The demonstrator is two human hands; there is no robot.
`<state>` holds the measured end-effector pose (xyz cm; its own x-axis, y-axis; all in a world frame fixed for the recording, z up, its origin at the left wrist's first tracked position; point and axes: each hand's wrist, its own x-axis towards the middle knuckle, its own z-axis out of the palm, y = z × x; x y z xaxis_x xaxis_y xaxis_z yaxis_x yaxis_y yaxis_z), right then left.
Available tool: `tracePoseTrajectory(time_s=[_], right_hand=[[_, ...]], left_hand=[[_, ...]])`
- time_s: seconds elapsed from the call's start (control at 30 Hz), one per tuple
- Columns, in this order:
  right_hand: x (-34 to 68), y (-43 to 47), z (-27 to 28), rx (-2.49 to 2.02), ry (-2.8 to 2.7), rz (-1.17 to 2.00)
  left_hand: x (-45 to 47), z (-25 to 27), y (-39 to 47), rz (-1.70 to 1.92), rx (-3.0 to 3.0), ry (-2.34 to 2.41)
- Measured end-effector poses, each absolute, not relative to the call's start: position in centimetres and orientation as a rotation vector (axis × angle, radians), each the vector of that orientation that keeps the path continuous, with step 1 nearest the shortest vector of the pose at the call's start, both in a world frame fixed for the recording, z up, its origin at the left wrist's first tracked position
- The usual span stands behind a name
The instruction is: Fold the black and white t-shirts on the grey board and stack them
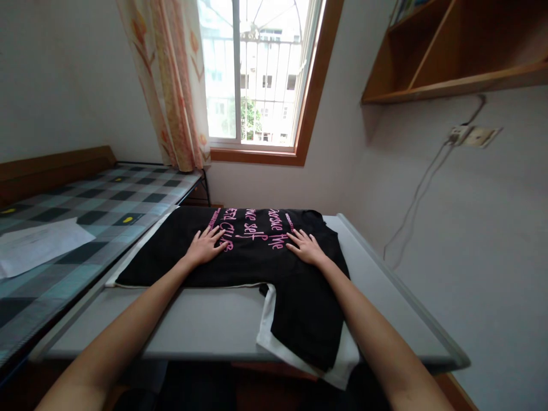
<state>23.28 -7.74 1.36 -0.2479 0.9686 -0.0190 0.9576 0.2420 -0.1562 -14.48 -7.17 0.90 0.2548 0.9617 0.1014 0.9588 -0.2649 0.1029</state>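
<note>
A black T-shirt with pink lettering lies spread sideways on a grey table, its neck toward the right. Under it shows a white garment, whose edges stick out at the near sleeve and at the left hem. My left hand rests flat on the shirt at the left part of the lettering, fingers spread. Over the right part of the print lies my right hand, also flat with fingers apart. The near sleeve hangs a little past the table's front edge.
The grey table has a raised rim. On the left, a bed with a checked sheet holds some white paper. A window with a curtain is ahead. A wooden shelf and a wired socket are on the right wall.
</note>
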Motion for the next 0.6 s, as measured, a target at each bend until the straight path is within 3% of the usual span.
tracePoseTrajectory(time_s=[0.27, 0.43, 0.6], right_hand=[[24.5, -8.5, 1.1, -1.802, -2.298, 0.148], [27.1, -8.7, 1.1, -2.062, -2.124, 0.07], [27.7, -8.4, 0.4, -2.215, -2.092, 0.078]], left_hand=[[-15.1, 1.3, -8.2, 0.286, 2.522, 1.868], [-16.0, 1.2, -8.6, 0.337, 2.338, 2.089], [-17.1, 0.5, -7.5, 0.171, 2.236, 2.173]])
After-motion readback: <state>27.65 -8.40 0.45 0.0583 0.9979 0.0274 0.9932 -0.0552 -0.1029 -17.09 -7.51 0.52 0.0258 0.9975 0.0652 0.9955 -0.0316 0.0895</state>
